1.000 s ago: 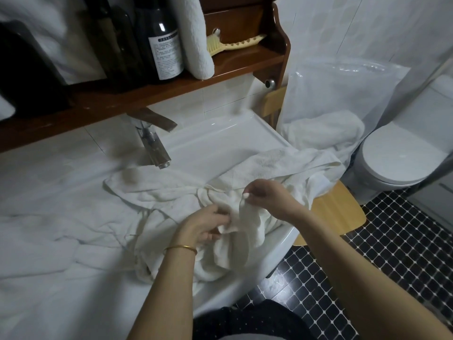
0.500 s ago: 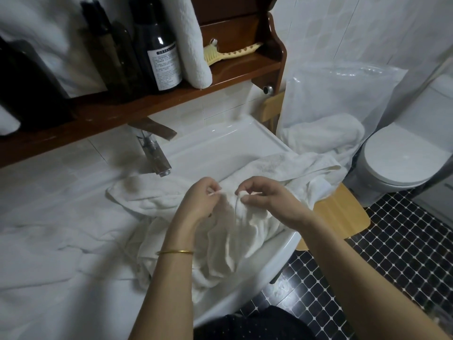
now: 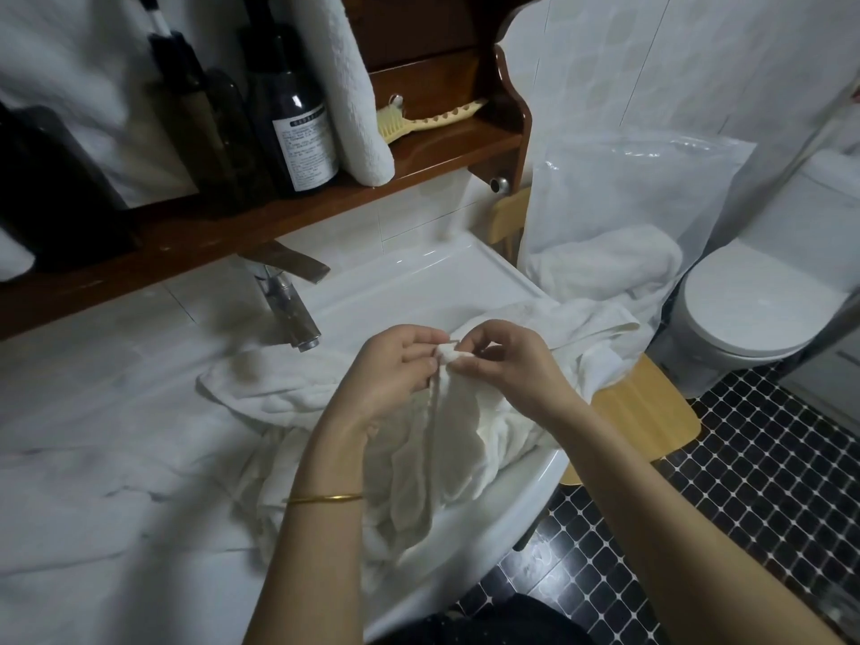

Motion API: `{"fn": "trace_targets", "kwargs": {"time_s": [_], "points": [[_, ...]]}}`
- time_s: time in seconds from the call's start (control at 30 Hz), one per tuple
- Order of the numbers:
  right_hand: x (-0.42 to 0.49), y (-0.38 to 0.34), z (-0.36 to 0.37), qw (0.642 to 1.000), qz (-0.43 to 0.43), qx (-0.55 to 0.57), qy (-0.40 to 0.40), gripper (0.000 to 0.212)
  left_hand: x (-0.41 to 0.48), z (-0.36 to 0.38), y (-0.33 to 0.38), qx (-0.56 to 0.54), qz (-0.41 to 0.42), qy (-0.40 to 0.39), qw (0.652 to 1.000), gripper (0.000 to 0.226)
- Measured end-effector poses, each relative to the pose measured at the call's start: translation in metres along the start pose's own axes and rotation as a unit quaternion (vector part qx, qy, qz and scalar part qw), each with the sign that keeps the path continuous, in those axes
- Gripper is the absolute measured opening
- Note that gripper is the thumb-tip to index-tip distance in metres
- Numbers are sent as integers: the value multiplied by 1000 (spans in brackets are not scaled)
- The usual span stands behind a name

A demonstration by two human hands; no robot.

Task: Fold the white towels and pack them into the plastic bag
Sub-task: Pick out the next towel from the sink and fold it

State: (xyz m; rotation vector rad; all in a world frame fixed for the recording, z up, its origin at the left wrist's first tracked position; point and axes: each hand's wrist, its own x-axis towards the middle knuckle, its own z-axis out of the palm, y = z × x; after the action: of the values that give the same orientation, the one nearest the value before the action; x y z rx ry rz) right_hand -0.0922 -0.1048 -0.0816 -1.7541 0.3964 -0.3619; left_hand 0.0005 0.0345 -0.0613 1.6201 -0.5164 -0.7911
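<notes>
Fingers (image 3: 414, 337) of left hand (image 3: 395, 370) and right hand (image 3: 509, 365) pinch, seemingly, one white towel (image 3: 433, 463) corner.

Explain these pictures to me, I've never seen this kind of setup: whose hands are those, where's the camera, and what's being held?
There is no machine here. A person wears one wide-angle camera on the head, looking down at their own two bare hands. The left hand, with a thin gold bangle on its wrist, and the right hand both pinch a corner of a crumpled white towel that drapes over the white ceramic sink. To the right, a clear plastic bag stands on a light wooden stool, with a second white towel bunched at its base. Above is a dark wooden shelf holding dark bottles.
</notes>
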Motion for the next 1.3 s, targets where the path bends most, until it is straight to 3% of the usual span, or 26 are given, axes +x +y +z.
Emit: {"fn": "trace_targets", "kwargs": {"time_s": [0.1,0.37,0.6,0.7,0.87,1.03,1.1,1.17,1.3], "points": [[-1,-1,-1,1000,0,15,7,16,-1,-1,0,6,33,-26,999,32],[5,-14,-3,998,-56,9,17,23,5,13,8,-2,87,46,995,20],[25,-50,-35,987,-98,54,-116,28,6,17,51,37,216,36,975,30],[33,-75,-45,980,-128,75,-132,27,10,14,86,70,271,35,959,30],[45,-110,-66,971,-153,134,-124,22,13,23,150,182,362,12,914,26],[45,-129,-93,973,-164,117,-114,13,19,38,185,254,432,29,865,18],[44,-127,-103,976,-145,100,-128,0,21,42,195,288,453,47,843,18],[43,-121,-112,981,-120,82,-127,16,22,45,204,319,484,74,811,17],[39,-103,-122,984,-61,51,-158,12,21,45,226,343,550,135,749,23]]}}
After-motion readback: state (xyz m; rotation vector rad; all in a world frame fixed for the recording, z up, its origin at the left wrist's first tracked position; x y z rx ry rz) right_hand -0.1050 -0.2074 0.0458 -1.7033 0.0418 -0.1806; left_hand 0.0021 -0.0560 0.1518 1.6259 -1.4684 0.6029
